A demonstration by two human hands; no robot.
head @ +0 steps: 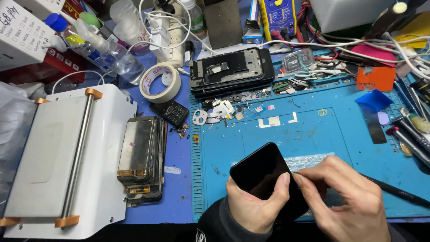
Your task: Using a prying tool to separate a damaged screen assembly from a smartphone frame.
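Note:
My left hand (253,201) grips a black smartphone (262,172) from below, thumb pressed on its dark face, over the blue work mat (313,134). My right hand (342,197) is closed at the phone's right edge, fingertips pinched together where a strip of clear film (309,161) lies. Whether the pinch holds a small tool or the film I cannot tell. A thin black tool (396,190) lies on the mat just right of that hand.
A stack of phone frames (141,154) lies left of the mat beside a white laminating machine (67,157). An opened phone chassis (230,69), tape roll (160,83), small keypad phone (170,112), bottles (107,49), loose screws and plates, cables and hand tools (410,132) crowd the back and right.

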